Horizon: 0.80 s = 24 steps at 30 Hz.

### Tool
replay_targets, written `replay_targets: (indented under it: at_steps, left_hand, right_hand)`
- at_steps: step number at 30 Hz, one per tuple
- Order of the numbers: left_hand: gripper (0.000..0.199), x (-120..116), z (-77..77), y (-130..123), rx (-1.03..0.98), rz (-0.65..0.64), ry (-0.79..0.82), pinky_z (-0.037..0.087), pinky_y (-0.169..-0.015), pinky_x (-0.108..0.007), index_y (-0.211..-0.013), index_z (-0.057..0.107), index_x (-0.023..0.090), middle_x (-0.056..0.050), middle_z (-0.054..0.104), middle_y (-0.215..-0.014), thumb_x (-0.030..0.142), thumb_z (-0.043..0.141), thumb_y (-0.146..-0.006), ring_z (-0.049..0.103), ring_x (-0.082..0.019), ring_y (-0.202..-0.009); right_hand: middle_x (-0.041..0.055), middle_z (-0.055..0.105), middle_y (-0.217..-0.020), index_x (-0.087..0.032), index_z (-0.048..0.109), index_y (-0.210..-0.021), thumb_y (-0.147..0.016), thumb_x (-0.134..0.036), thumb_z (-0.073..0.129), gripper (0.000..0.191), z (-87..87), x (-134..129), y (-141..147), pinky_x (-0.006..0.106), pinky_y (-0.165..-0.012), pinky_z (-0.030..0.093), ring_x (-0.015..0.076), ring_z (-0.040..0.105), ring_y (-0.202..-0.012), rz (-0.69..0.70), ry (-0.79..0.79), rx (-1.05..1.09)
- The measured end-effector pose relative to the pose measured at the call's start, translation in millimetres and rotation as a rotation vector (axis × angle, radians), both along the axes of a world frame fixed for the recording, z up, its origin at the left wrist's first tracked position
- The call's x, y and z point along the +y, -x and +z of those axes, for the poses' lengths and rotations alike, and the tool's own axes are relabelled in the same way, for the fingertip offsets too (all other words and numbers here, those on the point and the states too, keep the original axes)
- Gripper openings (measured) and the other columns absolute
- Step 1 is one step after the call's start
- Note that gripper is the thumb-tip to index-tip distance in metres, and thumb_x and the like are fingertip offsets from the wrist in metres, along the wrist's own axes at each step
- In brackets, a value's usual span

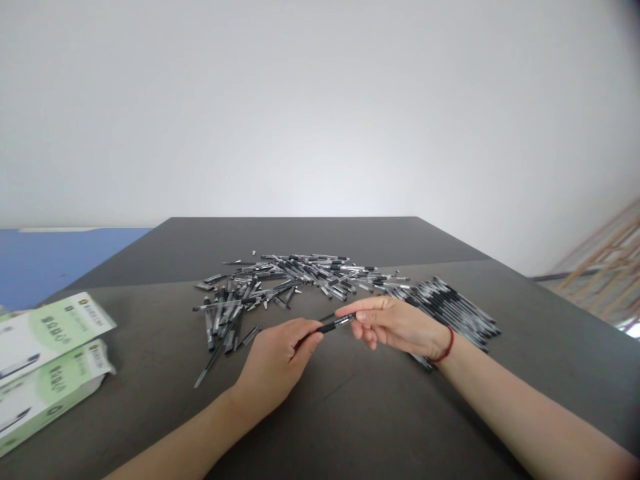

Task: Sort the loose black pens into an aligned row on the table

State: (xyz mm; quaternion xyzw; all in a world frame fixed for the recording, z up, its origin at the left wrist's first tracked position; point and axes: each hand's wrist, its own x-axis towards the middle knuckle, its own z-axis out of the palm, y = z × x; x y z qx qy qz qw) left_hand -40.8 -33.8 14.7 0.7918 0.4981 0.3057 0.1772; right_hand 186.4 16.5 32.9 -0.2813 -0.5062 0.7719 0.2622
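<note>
Left hand (273, 360): fingers clamped on pen (328, 327)
Right hand (397, 325): fingers clamped toward its opposite end, likely for control
Pen row (453, 307): side by side, apparently for order

Wall: pale grey-white (320, 107), plain, fills upper half of view & runs behind bench
Bench: big dark top (380, 420), matte; far edge close to wall, sides widening twd viewer
Bench surface: 2 tones, far sect. (280, 233) darker, near sect. greyer, w/ straight line across betw. them
Floor, L side: blue (75, 257), smooth-looking, w/ whitish strip (55, 229) along wall base
R side: slanted brownish bars (607, 260), blurry, partly cut off by frame edge; dark strip (565, 275) at wall base nearby
Light: soft, diffuse; wall brightest approx. mid, dimmer twd sides; small bright patch (631, 325) far R, low
</note>
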Motion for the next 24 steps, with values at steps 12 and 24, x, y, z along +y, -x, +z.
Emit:
replay_targets:
  at_steps: [12,24]
  left_hand:
    - [0.019,-4.4,1.5,1.8,0.051,-0.066,-0.09,0.043,-0.07,-0.023,-0.097,0.063,0.024,0.001,0.068,-0.087,0.027,0.045,-0.09,0.062,-0.014,-0.079]
    - [0.022,6.5,-6.1,3.4,0.039,-0.02,-0.026,0.046,-0.079,-0.028,-0.102,0.062,0.026,0.0,0.068,-0.098,0.033,0.047,-0.088,0.062,-0.018,-0.088]
  right_hand:
    - [0.0101,0.07,-0.088,-0.008,0.057,-0.119,-0.085,-0.017,0.059,0.035,-10.9,2.8,-3.7,0.019,-0.062,0.052,0.0117,0.067,-0.074,0.257,0.232,0.202]
    - [0.0035,0.063,-0.076,-0.011,0.062,-0.11,-0.086,-0.028,0.057,0.03,-9.5,3.1,6.4,0.016,-0.055,0.047,0.0062,0.057,-0.061,0.05,-0.097,0.049]
